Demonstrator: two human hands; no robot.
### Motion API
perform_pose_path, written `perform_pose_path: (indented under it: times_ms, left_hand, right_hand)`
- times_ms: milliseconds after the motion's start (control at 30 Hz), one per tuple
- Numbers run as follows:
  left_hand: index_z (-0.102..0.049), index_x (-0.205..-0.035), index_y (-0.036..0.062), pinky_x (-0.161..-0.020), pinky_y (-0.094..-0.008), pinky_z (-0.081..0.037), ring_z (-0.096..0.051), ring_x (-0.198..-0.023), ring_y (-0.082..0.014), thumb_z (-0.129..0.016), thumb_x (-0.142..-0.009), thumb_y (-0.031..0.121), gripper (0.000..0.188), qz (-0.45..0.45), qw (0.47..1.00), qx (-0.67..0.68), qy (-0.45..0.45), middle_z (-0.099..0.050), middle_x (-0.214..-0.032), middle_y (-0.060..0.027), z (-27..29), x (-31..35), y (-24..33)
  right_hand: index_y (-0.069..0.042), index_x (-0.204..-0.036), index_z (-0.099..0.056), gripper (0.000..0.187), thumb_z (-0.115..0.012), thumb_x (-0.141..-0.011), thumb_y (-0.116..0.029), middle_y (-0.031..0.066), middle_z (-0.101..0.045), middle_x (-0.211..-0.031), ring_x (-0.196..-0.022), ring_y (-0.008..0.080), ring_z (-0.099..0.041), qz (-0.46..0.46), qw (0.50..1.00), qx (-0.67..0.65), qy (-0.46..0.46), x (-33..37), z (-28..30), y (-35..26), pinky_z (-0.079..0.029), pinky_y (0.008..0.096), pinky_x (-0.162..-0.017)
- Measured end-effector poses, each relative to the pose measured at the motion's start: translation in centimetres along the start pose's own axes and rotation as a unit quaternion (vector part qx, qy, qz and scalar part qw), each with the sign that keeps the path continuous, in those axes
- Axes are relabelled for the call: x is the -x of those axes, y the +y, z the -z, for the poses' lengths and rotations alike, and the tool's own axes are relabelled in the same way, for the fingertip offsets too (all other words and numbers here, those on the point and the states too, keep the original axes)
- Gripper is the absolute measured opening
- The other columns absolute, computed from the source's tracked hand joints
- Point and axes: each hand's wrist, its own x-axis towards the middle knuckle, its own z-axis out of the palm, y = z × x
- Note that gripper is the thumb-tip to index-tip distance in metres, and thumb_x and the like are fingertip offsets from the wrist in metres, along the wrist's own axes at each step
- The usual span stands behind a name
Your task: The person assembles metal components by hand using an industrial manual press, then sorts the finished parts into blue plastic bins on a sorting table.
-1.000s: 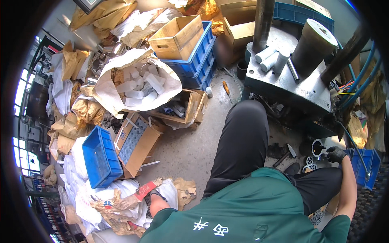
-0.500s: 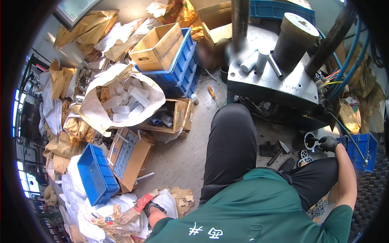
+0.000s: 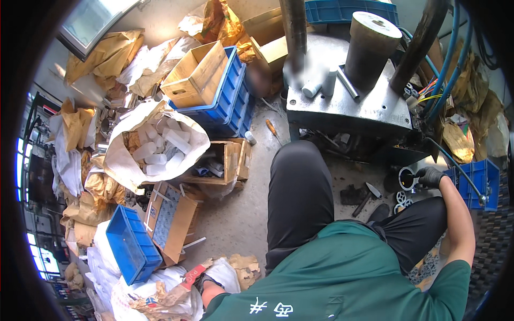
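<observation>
My right hand (image 3: pixel 430 176), in a dark glove, is at the right beside my bent knee. Its fingers close against the rim of a silver metal ring (image 3: pixel 407 179) with a dark inside. Several pale spoked discs (image 3: pixel 400 199) lie just below the ring. Down at the lower left, my left hand (image 3: pixel 205 282), also gloved, rests by white sacks (image 3: pixel 222 273) and a red-and-tan printed bag (image 3: pixel 195 274). My sleeve and the picture's angle hide most of its fingers.
A heavy metal press block (image 3: pixel 348 115) stands ahead, with cylinders on top. A hammer (image 3: pixel 367 199) and an orange-handled screwdriver (image 3: pixel 272 128) lie on the floor. At left are a sack of translucent pieces (image 3: pixel 160 174), blue crates (image 3: pixel 134 243) and a cardboard box (image 3: pixel 176 224).
The whole view has turned slightly, shifting the press left and up and the left-side crates down. My right hand stays at the metal ring, a little higher against it.
</observation>
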Motion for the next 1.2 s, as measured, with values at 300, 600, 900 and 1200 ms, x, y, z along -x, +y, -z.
perform_pose_path:
  times_ms: [300, 600, 900, 1200]
  left_hand:
    - [-0.068, -0.150, 0.0162, -0.121, -0.0447, -0.042, -0.054, -0.151, -0.0232, -0.041, -0.115, 0.028, 0.046, -0.033, 0.996, -0.077, 0.026, -0.058, -0.163, -0.0075, -3.5, 0.3, -2.0]
    - [-0.068, -0.151, 0.0173, -0.122, -0.0450, -0.041, -0.052, -0.152, -0.0224, -0.040, -0.115, 0.029, 0.047, -0.043, 0.991, -0.124, 0.027, -0.056, -0.165, -0.0065, -5.4, 2.6, -1.7]
    - [-0.067, -0.152, 0.0183, -0.123, -0.0453, -0.040, -0.051, -0.154, -0.0215, -0.038, -0.116, 0.029, 0.048, -0.072, 0.978, -0.191, 0.051, -0.055, -0.167, -0.0055, -5.4, 2.6, -1.8]
    - [-0.068, -0.147, 0.0212, -0.099, -0.0363, -0.054, -0.067, -0.130, -0.0216, -0.043, -0.115, 0.037, 0.044, -0.146, 0.951, -0.203, -0.182, -0.070, -0.143, -0.0074, 4.5, 1.1, 5.3]
  right_hand:
    - [-0.001, -0.135, -0.065, 0.042, -0.074, -0.094, -0.010, 0.0177, -0.078, -0.092, -0.070, 0.0302, -0.078, -0.079, 0.984, -0.154, -0.032, -3.4, 0.0, 8.1, -0.059, 0.0401, -0.054]
    - [0.003, -0.140, -0.065, 0.050, -0.071, -0.091, -0.002, 0.0223, -0.079, -0.100, -0.070, 0.0302, -0.078, -0.072, 0.987, -0.144, -0.025, -3.3, 0.8, 5.7, -0.062, 0.0416, -0.059]
    - [0.001, -0.137, -0.069, 0.043, -0.069, -0.094, -0.005, 0.0167, -0.077, -0.100, -0.077, 0.0233, -0.075, -0.044, 0.990, -0.133, -0.015, -2.2, 0.3, 3.0, -0.061, 0.0394, -0.063]
    - [0.001, -0.138, -0.071, 0.047, -0.076, -0.093, -0.012, 0.0110, -0.079, -0.107, -0.090, 0.0170, -0.075, 0.072, 0.991, -0.112, -0.030, -0.4, 0.8, -3.1, -0.060, 0.0327, -0.074]
